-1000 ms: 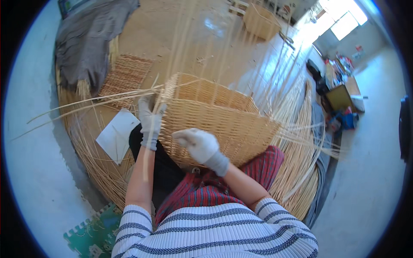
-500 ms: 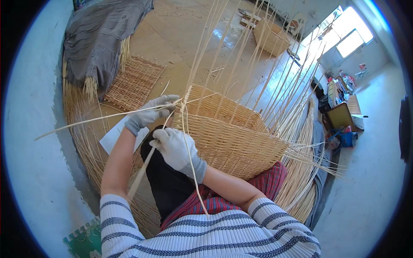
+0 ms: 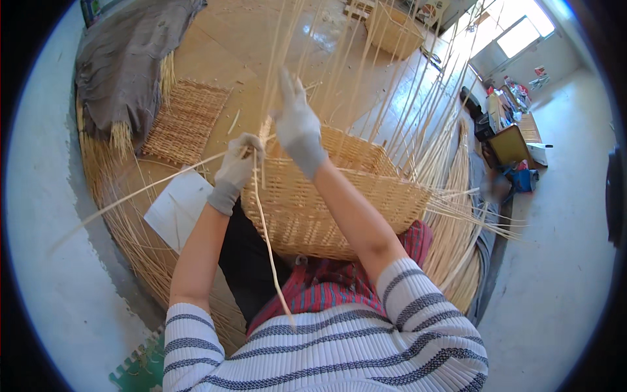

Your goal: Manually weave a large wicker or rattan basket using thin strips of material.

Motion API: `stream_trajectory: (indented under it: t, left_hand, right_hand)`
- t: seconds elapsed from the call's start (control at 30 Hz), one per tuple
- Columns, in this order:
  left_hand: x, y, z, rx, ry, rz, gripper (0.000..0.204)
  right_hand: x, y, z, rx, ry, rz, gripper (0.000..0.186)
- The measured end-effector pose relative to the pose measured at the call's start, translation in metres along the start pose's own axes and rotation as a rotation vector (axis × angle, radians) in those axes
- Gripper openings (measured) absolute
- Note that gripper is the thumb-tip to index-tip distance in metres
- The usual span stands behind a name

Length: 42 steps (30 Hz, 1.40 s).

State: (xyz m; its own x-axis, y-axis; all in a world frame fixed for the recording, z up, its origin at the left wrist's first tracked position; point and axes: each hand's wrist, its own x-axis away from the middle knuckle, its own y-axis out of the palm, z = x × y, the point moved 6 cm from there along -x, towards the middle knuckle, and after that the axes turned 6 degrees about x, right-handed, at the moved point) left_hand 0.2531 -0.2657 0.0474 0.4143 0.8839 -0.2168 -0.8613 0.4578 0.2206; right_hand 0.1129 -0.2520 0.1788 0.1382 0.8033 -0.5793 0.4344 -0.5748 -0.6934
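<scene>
A woven tan basket (image 3: 392,202) rests on my lap, with long upright strands (image 3: 385,78) rising from it. My left hand (image 3: 236,166), in a pale glove, grips weaving strands at the basket's left corner; one long strand (image 3: 271,255) hangs down toward my lap, and another (image 3: 150,186) sticks out leftward. My right hand (image 3: 295,121), also gloved, is raised above that corner among the upright strands, its fingers stretched upward and slightly blurred.
A woven mat (image 3: 176,121), white sheet (image 3: 171,206) and cloth-covered reed pile (image 3: 121,72) lie left. Loose reeds (image 3: 457,274) spread right, near a cluttered stand (image 3: 513,147). Another basket (image 3: 392,32) sits behind; a green foam mat (image 3: 137,369) is at lower left.
My right hand has risen from below the corner to above it, its fingers now straightened upward. My left hand stays at the corner, now more upright and curled around the strands.
</scene>
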Motion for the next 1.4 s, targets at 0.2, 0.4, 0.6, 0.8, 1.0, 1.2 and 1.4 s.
stream_trajectory:
  t: [0.2,0.4,0.6,0.8,1.0,1.2,1.4]
  left_hand:
    - [0.009,0.005,-0.002,0.027,-0.048,0.322,0.021]
    - [0.051,-0.010,-0.016,-0.265,0.207,0.758,0.044]
    - [0.064,0.126,0.045,-1.077,0.078,-0.062,0.066]
    - [0.052,0.126,0.027,-1.254,-0.049,-0.089,0.073]
    - [0.042,0.176,0.050,-1.152,0.548,-0.145,0.071]
    - [0.052,0.232,0.010,-1.246,-0.004,-0.285,0.066]
    - [0.062,0.244,0.008,-1.389,0.495,-0.195,0.081]
  right_hand:
    - [0.102,-0.032,0.092,-0.636,0.514,0.018,0.041]
    - [0.167,-0.080,0.134,-0.798,0.766,0.016,0.021]
    - [0.132,-0.056,0.135,-0.661,0.699,0.119,0.028]
    - [0.036,-0.086,0.089,-0.734,0.560,0.180,0.056]
    - [0.185,-0.103,0.196,-0.520,0.788,0.184,0.036]
    - [0.099,-0.138,0.154,0.170,0.207,0.083,0.043]
    - [0.235,-0.183,0.235,-0.599,0.799,0.252,0.032]
